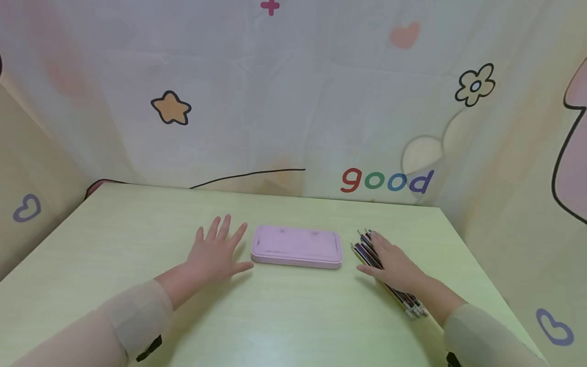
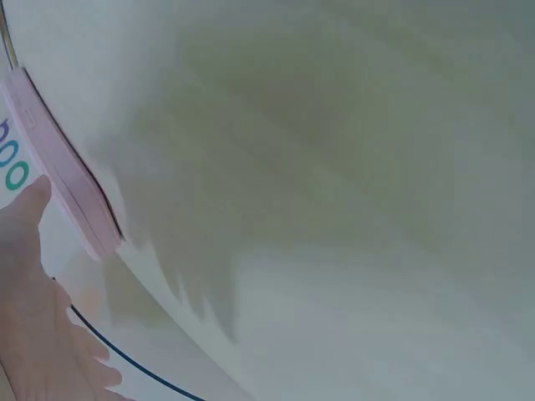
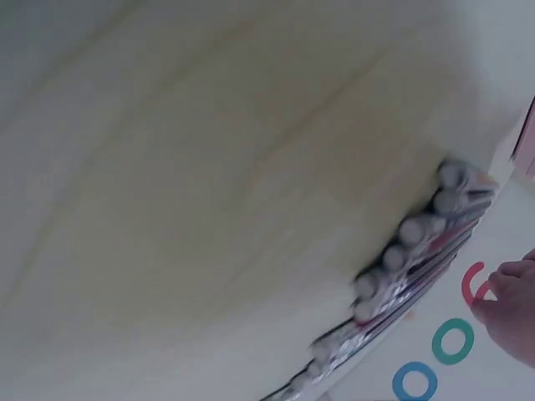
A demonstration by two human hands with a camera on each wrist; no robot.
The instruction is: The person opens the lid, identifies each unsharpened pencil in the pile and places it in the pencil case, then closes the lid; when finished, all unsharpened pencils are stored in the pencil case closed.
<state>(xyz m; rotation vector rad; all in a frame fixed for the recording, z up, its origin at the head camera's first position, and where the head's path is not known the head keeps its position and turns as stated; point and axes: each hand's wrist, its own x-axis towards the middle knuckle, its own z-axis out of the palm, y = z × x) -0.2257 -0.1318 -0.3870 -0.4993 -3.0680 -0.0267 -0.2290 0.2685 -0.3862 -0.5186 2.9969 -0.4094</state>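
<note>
A flat pink pencil case (image 1: 297, 245) with rounded corners lies closed at mid-table, its lid marked with a few dark smudges. To its left my left hand (image 1: 213, 255) is held with straight, spread fingers and holds nothing; the left wrist view shows the side of the case (image 2: 63, 171) beyond the thumb. On the right, a bundle of several pencils (image 1: 405, 299) lies slantwise, points away from me. My right hand (image 1: 396, 265) extends over them, fingers straight, covering their middle; whether it touches them I cannot tell. Silvery pencil ends (image 3: 393, 255) show in the right wrist view.
The pale green table (image 1: 284, 316) ends at the back against a printed curtain (image 1: 275, 117) bearing a star, a flower and the word "good". More curtain hangs along the left and right sides.
</note>
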